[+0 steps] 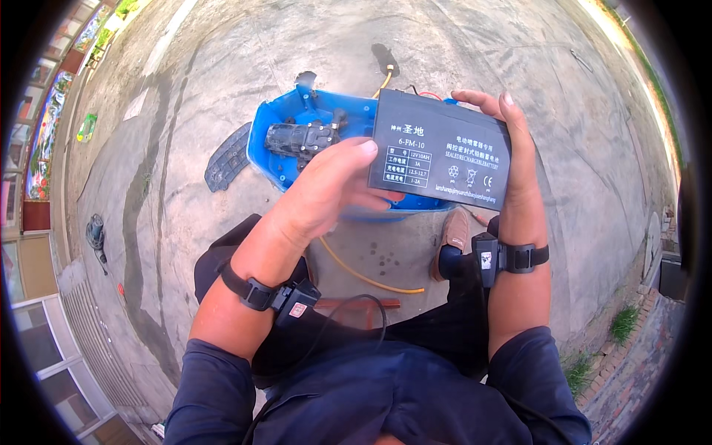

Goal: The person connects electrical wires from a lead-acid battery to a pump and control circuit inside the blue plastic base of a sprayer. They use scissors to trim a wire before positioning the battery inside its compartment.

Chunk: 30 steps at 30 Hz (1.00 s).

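Observation:
A black rectangular battery (pixel 439 146) with white printing is held tilted over a blue plastic housing (pixel 265 170), its printed face toward me. My left hand (pixel 334 182) grips the battery's lower left end, thumb on the face. My right hand (pixel 517 144) grips its right end, fingertips along the top edge. Inside the housing sits a black pump unit (pixel 293 139) with small screws. Red and black wires show behind the battery's top edge, partly hidden by it. The battery also hides much of the housing's right part.
A dark plastic panel (pixel 222 162) lies left of the housing, a yellow hose (pixel 356 271) under it and a dark tool (pixel 95 239) farther left on the concrete (pixel 170 222). A red metal piece (pixel 348 302) lies between my legs. A building front (pixel 30 326) runs along the left.

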{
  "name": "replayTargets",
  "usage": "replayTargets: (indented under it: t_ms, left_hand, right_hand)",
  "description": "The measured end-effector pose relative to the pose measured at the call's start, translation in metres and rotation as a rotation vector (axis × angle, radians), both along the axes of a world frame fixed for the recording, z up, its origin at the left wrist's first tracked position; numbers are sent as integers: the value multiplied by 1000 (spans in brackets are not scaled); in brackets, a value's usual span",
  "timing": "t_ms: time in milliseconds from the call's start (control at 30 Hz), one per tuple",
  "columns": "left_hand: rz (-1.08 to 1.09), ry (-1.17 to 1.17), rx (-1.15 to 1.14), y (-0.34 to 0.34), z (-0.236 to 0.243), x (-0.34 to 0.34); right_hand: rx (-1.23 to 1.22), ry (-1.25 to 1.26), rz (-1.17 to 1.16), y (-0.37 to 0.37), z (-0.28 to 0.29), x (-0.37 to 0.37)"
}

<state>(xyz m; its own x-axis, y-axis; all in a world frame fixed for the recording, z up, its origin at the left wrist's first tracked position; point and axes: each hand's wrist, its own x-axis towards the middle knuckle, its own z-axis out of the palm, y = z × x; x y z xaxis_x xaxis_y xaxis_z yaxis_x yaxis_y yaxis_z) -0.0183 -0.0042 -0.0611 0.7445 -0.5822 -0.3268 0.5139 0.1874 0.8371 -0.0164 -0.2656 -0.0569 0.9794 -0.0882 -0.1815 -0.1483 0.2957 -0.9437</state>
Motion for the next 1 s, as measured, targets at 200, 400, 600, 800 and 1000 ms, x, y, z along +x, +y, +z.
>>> replayTargets:
  t_ms: [200,400,600,800,1000]
  left_hand:
    - [0,1,-10,0,-1,0]
    - [-3,1,-10,0,0,0]
    - [-7,-1,-13,1,0,0]
    - [-4,3,-10,0,1,-1]
    - [18,-40,60,-2,1,-1]
  right_hand:
    - [2,-1,5,1,0,1]
    - [7,-2,6,1,1,0]
    - [-4,-6,14,-1,-1,1]
    - [-9,-2,9,1,0,0]
    - [-14,0,0,0,-1,1]
